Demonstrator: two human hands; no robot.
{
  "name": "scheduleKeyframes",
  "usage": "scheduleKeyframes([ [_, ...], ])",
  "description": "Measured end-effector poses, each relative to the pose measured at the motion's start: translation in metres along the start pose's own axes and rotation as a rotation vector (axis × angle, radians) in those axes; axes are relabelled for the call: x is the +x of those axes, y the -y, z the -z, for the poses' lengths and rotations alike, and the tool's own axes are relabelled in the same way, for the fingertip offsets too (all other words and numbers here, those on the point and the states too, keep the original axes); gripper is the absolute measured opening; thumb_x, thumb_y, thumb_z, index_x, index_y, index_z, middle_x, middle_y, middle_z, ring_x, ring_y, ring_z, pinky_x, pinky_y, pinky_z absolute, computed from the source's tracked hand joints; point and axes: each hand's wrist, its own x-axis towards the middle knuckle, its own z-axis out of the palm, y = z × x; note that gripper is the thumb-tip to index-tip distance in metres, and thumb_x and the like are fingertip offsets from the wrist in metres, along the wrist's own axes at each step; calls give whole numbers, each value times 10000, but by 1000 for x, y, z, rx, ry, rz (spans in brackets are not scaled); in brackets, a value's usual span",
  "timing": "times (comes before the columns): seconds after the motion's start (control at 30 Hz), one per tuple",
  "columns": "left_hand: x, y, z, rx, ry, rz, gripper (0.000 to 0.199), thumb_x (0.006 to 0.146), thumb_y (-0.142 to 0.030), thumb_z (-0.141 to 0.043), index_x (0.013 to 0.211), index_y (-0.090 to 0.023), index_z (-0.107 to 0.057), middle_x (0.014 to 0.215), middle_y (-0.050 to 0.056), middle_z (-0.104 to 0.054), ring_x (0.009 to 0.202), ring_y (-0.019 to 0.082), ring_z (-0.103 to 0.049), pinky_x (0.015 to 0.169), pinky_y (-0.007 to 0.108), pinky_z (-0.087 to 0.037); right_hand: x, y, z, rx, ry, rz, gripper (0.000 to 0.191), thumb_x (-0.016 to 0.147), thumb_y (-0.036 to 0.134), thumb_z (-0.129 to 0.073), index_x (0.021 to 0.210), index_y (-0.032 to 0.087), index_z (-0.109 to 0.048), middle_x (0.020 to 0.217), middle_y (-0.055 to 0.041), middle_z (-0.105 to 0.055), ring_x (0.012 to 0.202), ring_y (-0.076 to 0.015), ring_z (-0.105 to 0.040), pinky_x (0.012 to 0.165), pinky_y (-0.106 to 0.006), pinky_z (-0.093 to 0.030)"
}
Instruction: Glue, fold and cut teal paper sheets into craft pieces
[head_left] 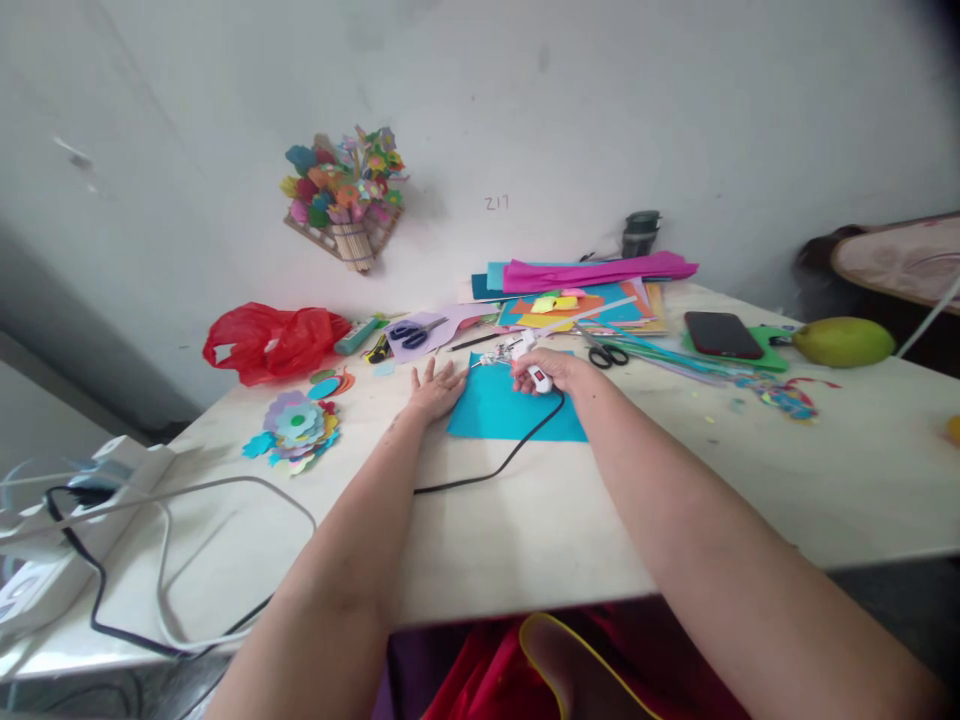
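Wall holder (353,244) held colourful flowers (345,185); red bag's (281,340) inside was hidden. Left hand (436,390) lay spread; right hand (546,369) gripped white corded tool (539,380), tip unclear.

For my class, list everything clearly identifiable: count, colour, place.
Glue gun: one, white, in right hand
Sheet: one, blue, under glue gun
Scissors: two, dark handles, rear
Stacked sheets: several, mixed, rear
Phone: one, dark, right
Paper strips: several, blue, green, beside phone
Fruit: one, greenish, far right
Bag: one, red, left rear
Cutouts: several, multicoloured, left
Bouquet: one, multicoloured, on wall
Power strip: one, white, left
Cables: several, black, white, mostly left
Table: one, whitish, centre
Left hand: one, bare, beside sheet
Right hand: one, bare, around glue gun
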Motion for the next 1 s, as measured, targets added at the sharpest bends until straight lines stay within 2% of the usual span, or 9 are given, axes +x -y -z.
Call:
scheduleKeyframes([
  [0.23,-2,-1,1,32,-7,-40,503,850,-508,-122,1335,-430,-231,1459,-72,-136,1335,262,6,1006,588,4,0,-1,0,23,0,19,94,672,133,-526,594,100,-566,521,-50,-633,400,-104,-551,343,-175,-413],
  [0.57,-5,-6,4,99,-44,-37,476,859,-485,-154,1311,-432,-295,1462,-99,-98,1335,260,44,1007,595,11,-1,-1,0,65,-17,18,81,672,126,-521,607,101,-561,529,-57,-637,396,-108,-551,332,-178,-407],
  [0.73,5,1,4,-2,-31,9,496,869,-464,-80,1342,-420,-224,1442,-130,-159,1340,235,6,1028,566,-33,-1,0,0,73,-19,13,82,675,133,-525,603,108,-555,523,-60,-632,397,-108,-548,336,-178,-400],
  [0.83,11,0,6,-13,-62,4,502,869,-459,-98,1361,-399,-181,1429,-131,-203,1340,233,19,1029,565,-2,0,-1,1,90,-17,17,90,681,136,-522,600,111,-551,525,-61,-632,398,-106,-542,342,-180,-402],
  [1.0,19,-9,6,10,1,-17,526,862,-482,-82,1353,-376,-241,1448,-116,-142,1332,247,78,1020,562,59,0,-1,1,100,-22,13,92,682,139,-514,600,113,-546,522,-60,-633,399,-106,-540,346,-179,-399],
])
